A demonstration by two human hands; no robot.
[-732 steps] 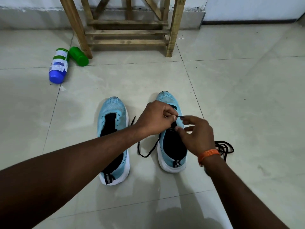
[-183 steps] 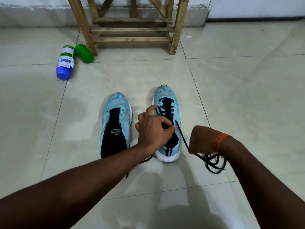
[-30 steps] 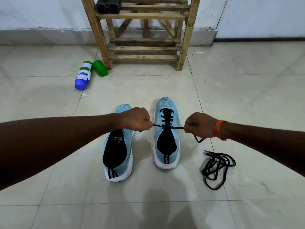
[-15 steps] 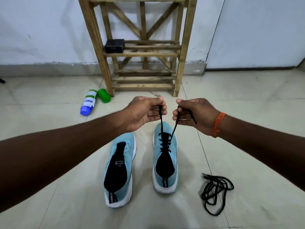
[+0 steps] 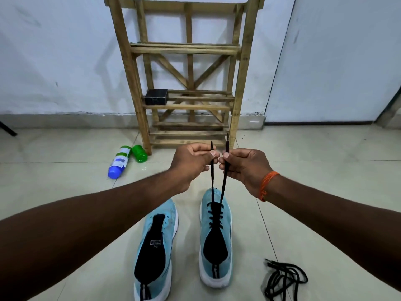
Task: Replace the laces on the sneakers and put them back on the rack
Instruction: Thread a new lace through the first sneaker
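Two light blue sneakers stand side by side on the tiled floor. The right sneaker (image 5: pixel 217 237) has a black lace (image 5: pixel 217 183) threaded through its eyelets. Both ends of that lace run straight up from the shoe. My left hand (image 5: pixel 191 162) pinches one end, and my right hand (image 5: pixel 244 166) pinches the other, the two hands almost touching above the shoe's toe. The left sneaker (image 5: pixel 156 250) has no lace in it. A loose black lace (image 5: pixel 284 279) lies bunched on the floor to the right of the shoes.
A wooden rack (image 5: pixel 186 83) stands against the white wall straight ahead, with a small black box (image 5: pixel 156 97) on one slatted shelf. A blue and white bottle (image 5: pixel 119 162) and a green bottle (image 5: pixel 139 153) lie on the floor left of the rack's foot.
My hands have drawn closer together and the two lace ends now stand taut and nearly parallel. The view has tilted up, showing more of the rack.
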